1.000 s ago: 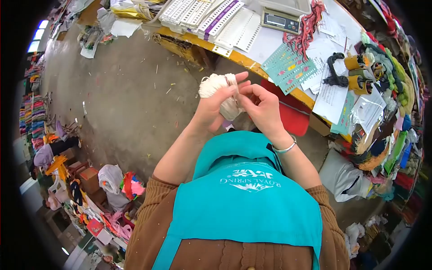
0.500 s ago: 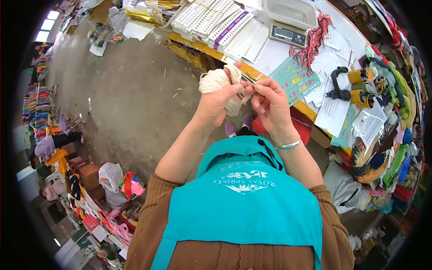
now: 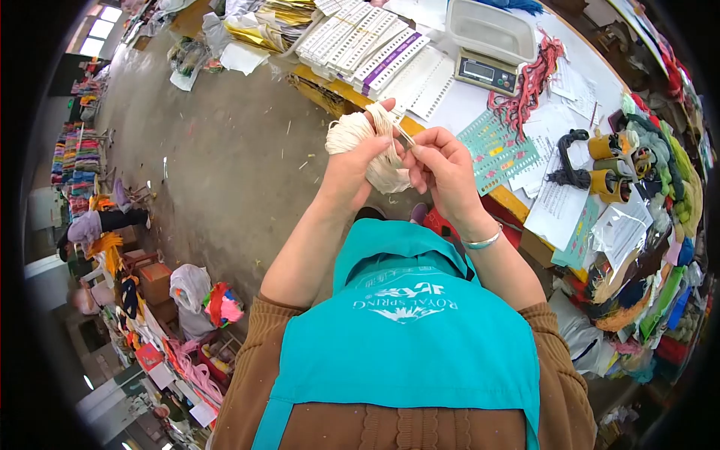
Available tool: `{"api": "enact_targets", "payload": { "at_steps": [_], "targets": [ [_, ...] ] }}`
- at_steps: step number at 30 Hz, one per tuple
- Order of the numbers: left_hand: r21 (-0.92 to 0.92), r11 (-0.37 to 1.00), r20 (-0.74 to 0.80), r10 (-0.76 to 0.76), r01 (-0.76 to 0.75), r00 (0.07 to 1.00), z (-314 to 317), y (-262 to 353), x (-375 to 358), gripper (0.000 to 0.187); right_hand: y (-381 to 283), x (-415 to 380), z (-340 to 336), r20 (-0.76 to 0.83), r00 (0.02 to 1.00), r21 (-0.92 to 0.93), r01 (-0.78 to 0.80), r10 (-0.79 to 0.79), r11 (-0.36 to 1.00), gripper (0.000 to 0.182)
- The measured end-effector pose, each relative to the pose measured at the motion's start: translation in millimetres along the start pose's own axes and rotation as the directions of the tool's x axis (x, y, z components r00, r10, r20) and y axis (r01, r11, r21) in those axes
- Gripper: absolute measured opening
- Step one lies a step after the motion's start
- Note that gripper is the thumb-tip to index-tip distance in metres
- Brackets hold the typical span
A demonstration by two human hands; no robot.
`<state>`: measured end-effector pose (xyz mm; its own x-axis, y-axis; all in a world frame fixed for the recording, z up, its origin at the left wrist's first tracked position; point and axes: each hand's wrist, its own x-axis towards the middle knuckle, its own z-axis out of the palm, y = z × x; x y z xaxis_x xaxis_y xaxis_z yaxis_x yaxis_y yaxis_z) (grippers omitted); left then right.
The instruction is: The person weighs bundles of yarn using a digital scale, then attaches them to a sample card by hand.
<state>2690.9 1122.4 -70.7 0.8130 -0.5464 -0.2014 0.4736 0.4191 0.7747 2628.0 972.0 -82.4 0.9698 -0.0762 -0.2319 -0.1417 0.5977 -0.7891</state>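
Observation:
A thick bundle of cream yarn (image 3: 349, 133) hangs over my left hand (image 3: 357, 166), whose thumb and fingers are closed around it. Part of the skein drops below the palm. From it a few strands stretch across to my right hand (image 3: 442, 166), where thumb and forefinger pinch them together. Both hands are close together in front of the teal apron (image 3: 409, 337), near the table's edge. The palm side of my left hand is hidden by the yarn.
On the table (image 3: 517, 196) are punched white cards (image 3: 360, 37), a digital scale (image 3: 486, 71), a plastic tub (image 3: 491, 30), red yarn (image 3: 529, 94), a green card (image 3: 495, 146) and papers. Coloured yarns (image 3: 652, 172) pile up at right. Another person (image 3: 94, 225) is at far left.
My right hand has shifted slightly left and down, nearer the skein, still pinching strands. The bundle has moved a little left. The camera view has shifted slightly.

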Motion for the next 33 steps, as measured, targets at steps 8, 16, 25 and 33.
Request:
{"api": "enact_targets", "payload": {
  "at_steps": [8,16,25,33],
  "targets": [
    [0.048,0.999,-0.051,0.018,-0.016,0.999,8,2,10,0.055,-4,17,3,-0.022,0.993,-0.32,0.103,-0.116,0.942,0.015],
    [0.001,1.0,-0.082,0.004,-0.004,0.997,1,3,18,0.053,9,30,4,-0.042,0.986,-0.215,0.152,-0.164,0.965,0.007],
    [-0.02,1.0,-0.07,-0.016,0.015,0.997,-6,10,22,0.053,9,38,2,-0.034,0.999,0.036,0.014,-0.013,0.999,0.005],
    [0.006,0.981,0.028,-0.195,0.195,0.98,-37,14,24,0.028,-6,45,-26,0.305,0.896,0.499,-0.438,0.322,0.747,0.01]
  ]
}}
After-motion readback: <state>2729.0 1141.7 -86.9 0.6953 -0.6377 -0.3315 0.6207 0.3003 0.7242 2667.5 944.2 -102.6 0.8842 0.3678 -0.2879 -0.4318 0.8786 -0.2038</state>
